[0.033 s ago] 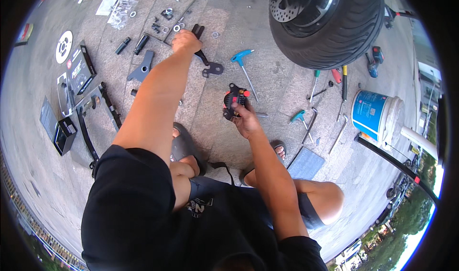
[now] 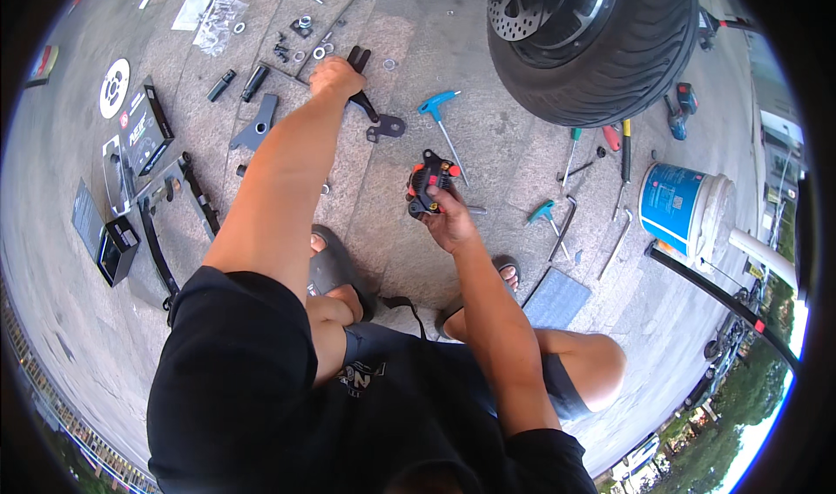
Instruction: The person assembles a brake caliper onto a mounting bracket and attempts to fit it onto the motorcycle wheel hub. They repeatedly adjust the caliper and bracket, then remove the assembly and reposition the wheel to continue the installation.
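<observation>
In my right hand (image 2: 451, 224) is a black brake caliper (image 2: 428, 180) with red and orange parts, held above the pavement with the thumb across its near side. My left hand (image 2: 338, 77) reaches far out to the left, down at the ground, fingers curled. Its fingertips are hidden, so what they grip cannot be made out. Right against that hand lies a black forked metal bracket (image 2: 366, 106). A flat dark plate with a hole (image 2: 258, 124) and two black cylinders, one a socket-like tube (image 2: 255, 82), lie left of my left forearm.
A blue-handled hex key (image 2: 438, 104) lies beyond the caliper. A large wheel with a brake disc (image 2: 601, 58) stands at the far right, near a blue-labelled bucket (image 2: 675, 199). Screwdrivers and other tools lie between them and me. Boxes (image 2: 146, 128) and a loose disc (image 2: 114, 89) are at left.
The caliper has turned slightly in my right hand. My left hand stays by the forked bracket.
</observation>
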The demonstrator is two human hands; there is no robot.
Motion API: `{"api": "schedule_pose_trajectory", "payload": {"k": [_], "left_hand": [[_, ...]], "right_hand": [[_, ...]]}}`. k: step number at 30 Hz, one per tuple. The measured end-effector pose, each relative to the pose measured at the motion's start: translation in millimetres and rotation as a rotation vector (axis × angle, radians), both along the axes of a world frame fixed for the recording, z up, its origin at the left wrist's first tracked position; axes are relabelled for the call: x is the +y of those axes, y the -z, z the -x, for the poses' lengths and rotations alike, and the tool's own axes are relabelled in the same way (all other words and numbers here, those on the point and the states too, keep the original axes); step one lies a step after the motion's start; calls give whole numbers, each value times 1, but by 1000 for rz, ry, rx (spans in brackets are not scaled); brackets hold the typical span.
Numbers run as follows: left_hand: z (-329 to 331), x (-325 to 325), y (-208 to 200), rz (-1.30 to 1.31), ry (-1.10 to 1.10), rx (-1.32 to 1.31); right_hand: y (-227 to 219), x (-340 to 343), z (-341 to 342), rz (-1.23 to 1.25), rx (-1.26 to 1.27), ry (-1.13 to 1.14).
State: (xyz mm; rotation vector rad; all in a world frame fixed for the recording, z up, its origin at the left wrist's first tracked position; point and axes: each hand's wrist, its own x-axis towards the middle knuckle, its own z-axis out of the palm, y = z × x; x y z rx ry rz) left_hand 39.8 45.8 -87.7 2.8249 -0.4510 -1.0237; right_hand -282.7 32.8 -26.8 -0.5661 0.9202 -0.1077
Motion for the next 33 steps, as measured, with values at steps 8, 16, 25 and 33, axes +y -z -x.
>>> {"api": "schedule_pose_trajectory", "payload": {"k": [8, 16, 25, 33], "left_hand": [[12, 5, -9, 217, 26, -159], [13, -7, -54, 912, -403, 533], [58, -23, -141, 1024, -422, 1002], [75, -26, -197, 1187, -573, 838]], "right_hand": [[-18, -15, 5, -240, -392, 100], [-38, -24, -19, 51, -412, 188], [-93, -57, -55, 1865, -86, -31], [-164, -109, -76, 2391, -332, -530]]}}
